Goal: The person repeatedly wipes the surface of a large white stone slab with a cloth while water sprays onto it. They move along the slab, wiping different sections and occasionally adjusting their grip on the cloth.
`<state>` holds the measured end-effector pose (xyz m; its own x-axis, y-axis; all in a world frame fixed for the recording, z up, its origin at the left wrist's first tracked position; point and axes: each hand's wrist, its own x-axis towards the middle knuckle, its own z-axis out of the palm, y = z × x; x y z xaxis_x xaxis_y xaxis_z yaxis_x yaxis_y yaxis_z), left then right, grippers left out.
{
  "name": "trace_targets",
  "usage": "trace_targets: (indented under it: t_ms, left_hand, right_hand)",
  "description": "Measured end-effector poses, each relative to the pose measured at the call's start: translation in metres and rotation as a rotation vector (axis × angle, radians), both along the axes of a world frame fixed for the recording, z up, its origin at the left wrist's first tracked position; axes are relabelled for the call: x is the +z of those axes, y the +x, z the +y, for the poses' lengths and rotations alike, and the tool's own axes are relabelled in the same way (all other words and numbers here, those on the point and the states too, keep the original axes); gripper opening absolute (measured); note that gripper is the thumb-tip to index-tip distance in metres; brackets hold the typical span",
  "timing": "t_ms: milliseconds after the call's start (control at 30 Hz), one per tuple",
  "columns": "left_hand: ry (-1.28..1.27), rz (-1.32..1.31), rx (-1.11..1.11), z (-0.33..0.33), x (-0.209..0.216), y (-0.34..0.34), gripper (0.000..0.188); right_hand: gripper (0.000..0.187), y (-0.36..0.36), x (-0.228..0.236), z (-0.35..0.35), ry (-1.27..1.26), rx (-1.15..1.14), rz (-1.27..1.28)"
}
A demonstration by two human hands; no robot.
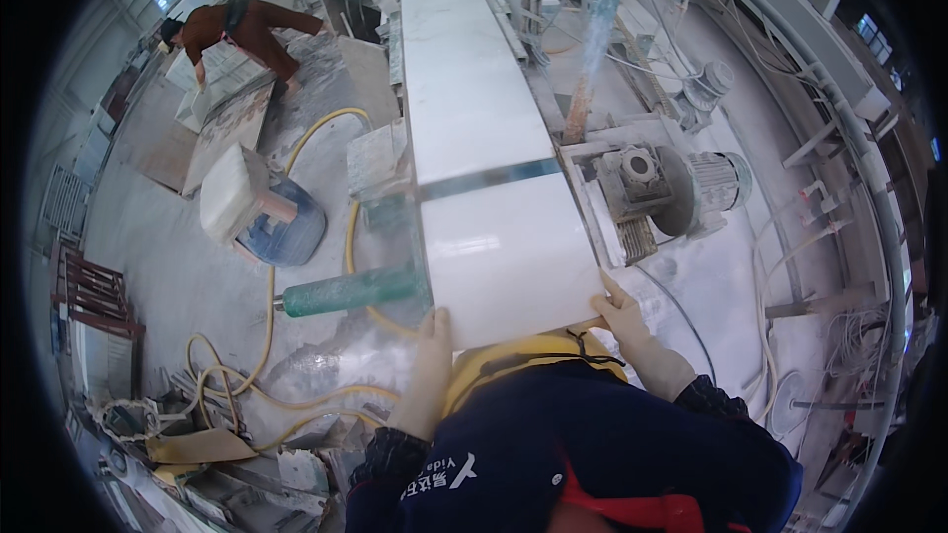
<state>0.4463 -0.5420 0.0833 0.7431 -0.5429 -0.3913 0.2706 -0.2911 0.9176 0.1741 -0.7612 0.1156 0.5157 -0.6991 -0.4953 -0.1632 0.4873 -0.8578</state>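
A glossy white stone slab [509, 257] lies at the near end of a conveyor, right in front of my body. My left hand [432, 360], in a cream glove, is closed on its near left corner, thumb toward the top. On the near right corner my right hand [628, 321], gloved alike, grips the edge with thumb and fingers. The fingers beneath the slab are hidden. Beyond a narrow dark gap [491, 180], another long white slab [472, 69] stretches away along the conveyor.
Right of the conveyor stands an electric motor [718, 181] with a gearbox [632, 178]. A green roller [346, 291] juts out left. Yellow hose [267, 336] winds over the floor near a blue tub [286, 227]. Far left, a person in brown [237, 25] bends over slabs.
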Motion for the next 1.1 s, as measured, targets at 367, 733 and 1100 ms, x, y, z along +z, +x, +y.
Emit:
trace_targets:
  t_ms: [367,733,1100]
  left_hand:
    - [-0.008,0.033,0.055,-0.031,0.001,0.017,0.050]
    - [-0.068,-0.023,0.097,-0.046,-0.028,0.034,0.041]
    - [0.391,-0.451,-0.219,-0.051,-0.004,0.068,0.044]
  right_hand:
    - [0.062,0.027,-0.013,-0.015,-0.016,-0.079,-0.036]
    - [0.061,0.041,-0.024,-0.034,-0.038,-0.056,-0.066]
    - [0.061,0.038,-0.048,-0.051,-0.035,-0.062,0.015]
